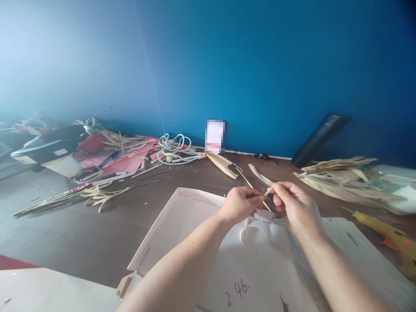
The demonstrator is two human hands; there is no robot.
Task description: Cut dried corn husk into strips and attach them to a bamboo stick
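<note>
My left hand [242, 203] and my right hand [297, 210] meet above an open shallow cardboard box [169, 232]. Between their fingertips a thin pale strip [268, 190] is pinched; it looks like dried husk. Both hands are closed on it, the left from one side and the right from the other. Just behind them on the table lie a wider husk strip [258, 174] and a narrow stick [243, 177], with a dark tool partly hidden by my fingers. Small pale scraps [244, 231] sit in the box below my hands.
Dried husks [341, 182] lie at right, near a yellow tool [373, 223] and a leaning black tube [320, 138]. A pale blue cable coil [175, 149], thin wires [107, 190] and red papers [130, 160] clutter the left. A card [215, 135] leans on the blue wall.
</note>
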